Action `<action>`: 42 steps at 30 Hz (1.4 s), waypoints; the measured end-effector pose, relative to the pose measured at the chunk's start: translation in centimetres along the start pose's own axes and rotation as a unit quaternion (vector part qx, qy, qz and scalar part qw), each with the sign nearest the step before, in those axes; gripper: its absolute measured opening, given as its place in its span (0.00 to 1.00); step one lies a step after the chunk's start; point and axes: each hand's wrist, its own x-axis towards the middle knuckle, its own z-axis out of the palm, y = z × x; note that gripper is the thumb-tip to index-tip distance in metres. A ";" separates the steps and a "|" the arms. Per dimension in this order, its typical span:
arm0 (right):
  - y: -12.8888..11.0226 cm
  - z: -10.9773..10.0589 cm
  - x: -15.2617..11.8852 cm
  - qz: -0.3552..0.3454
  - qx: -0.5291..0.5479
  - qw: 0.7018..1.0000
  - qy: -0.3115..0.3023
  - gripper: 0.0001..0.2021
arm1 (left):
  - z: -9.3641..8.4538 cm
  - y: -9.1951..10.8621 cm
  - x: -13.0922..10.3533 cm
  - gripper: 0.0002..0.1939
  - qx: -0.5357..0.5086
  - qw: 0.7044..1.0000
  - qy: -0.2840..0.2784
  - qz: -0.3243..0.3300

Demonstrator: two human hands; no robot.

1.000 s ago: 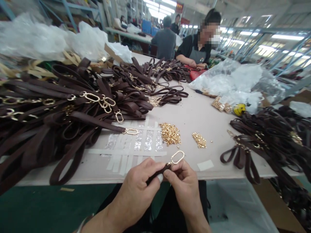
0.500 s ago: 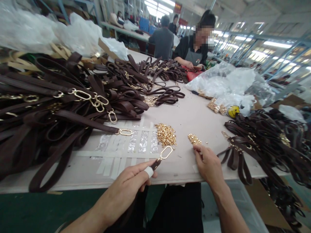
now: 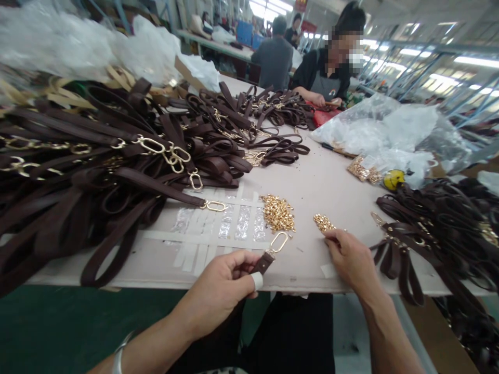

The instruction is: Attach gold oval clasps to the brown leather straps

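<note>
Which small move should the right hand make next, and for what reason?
Probably it should pinch one gold piece from the small pile: the right hand has its fingertips at the pile's near edge, while the left hand holds the dark strap near its ring end.

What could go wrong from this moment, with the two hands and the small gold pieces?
The right hand is at the smaller gold pile, so its fingertips might scatter loose pieces. The left hand holds a brown strap whose gold ring is near the larger gold pile; moving it forward could perhaps disturb that pile.
</note>
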 end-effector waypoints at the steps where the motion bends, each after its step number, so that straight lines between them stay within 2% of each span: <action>1: -0.1 0.1 -0.1 0.011 0.003 1.000 0.008 0.08 | 0.1 0.0 0.0 0.12 0.000 1.000 0.000 0.008; 4: -1.2 0.4 -0.8 0.045 0.046 0.997 0.048 0.07 | 0.4 0.2 0.0 0.12 0.011 0.999 0.018 0.025; 6: -2.9 0.6 -1.5 0.083 0.144 0.983 0.073 0.07 | 0.7 0.4 0.1 0.12 0.023 0.998 0.035 0.038; 7: -4.1 0.6 -1.9 0.108 0.214 0.967 0.083 0.08 | 0.7 0.5 0.2 0.11 0.028 0.998 0.042 0.046; 10: -8.4 0.9 -3.4 0.161 0.412 0.891 0.101 0.08 | 1.0 0.5 0.2 0.11 0.042 0.995 0.057 0.070; 11: -9.9 1.0 -3.8 0.160 0.452 0.871 0.104 0.07 | 1.1 0.5 0.2 0.12 0.048 0.994 0.056 0.080; 13: -12.4 1.4 -4.5 0.144 0.492 0.852 0.103 0.05 | 1.2 0.3 0.1 0.13 0.060 0.992 0.050 0.103; 16: -14.5 2.0 -5.0 0.127 0.502 0.850 0.097 0.04 | 1.3 0.0 0.0 0.15 0.080 0.988 0.047 0.126; 23: -14.8 2.6 -5.3 0.093 0.445 0.883 0.113 0.03 | 1.4 -0.5 -0.3 0.17 0.125 0.978 0.066 0.157; 26: -15.0 2.6 -5.5 0.083 0.444 0.884 0.125 0.04 | 1.4 -0.6 -0.5 0.17 0.164 0.966 0.085 0.181; 29: -15.5 2.6 -5.5 0.104 0.457 0.872 0.143 0.06 | 1.3 -0.6 -0.7 0.18 0.214 0.947 0.098 0.217; 32: -16.1 2.5 -5.3 0.154 0.510 0.834 0.144 0.10 | 1.3 -0.7 -0.9 0.18 0.263 0.927 0.095 0.250; 38: -16.0 2.6 -5.6 0.255 0.615 0.740 0.094 0.18 | 1.7 -1.1 -1.0 0.17 0.309 0.904 0.097 0.278; 42: -15.4 3.1 -5.6 0.326 0.662 0.671 0.065 0.27 | 2.0 -0.6 -0.5 0.15 0.364 0.887 0.056 0.280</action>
